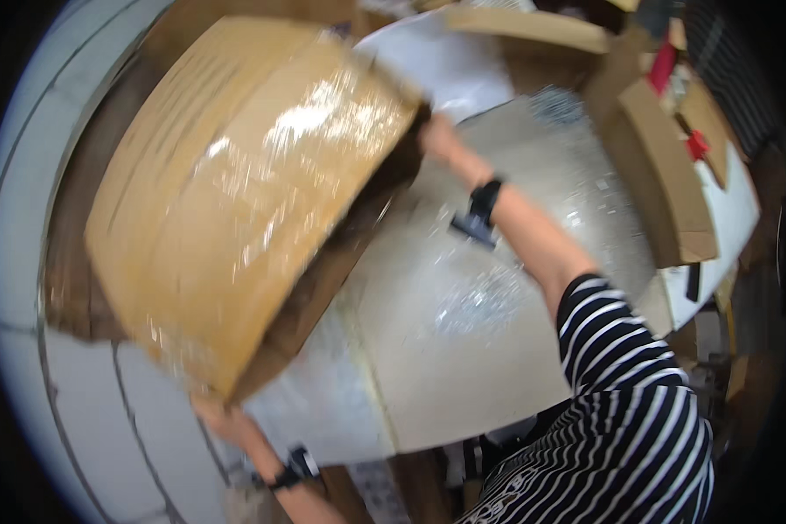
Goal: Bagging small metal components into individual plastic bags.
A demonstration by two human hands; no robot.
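Note:
A large brown cardboard box [227,201], shiny with clear tape or film, hangs tilted at the left of the head view, blurred by motion. My right hand [441,138] grips its far right corner, the fingers partly hidden behind the edge. At the near lower corner, my left hand [223,421] is closed on the box's edge. The box's dark open side [323,288] faces toward the right. Each of my wrists carries a black strap with a small device, one being the right strap [483,205].
Under the box's right side lies a pale table [472,375] with scattered clear plastic scraps [480,301]. A white sheet [454,65] lies at the back. Cardboard pieces [668,175] stand along the right, near a red item [697,146]. Light tiled floor [17,227] runs along the left.

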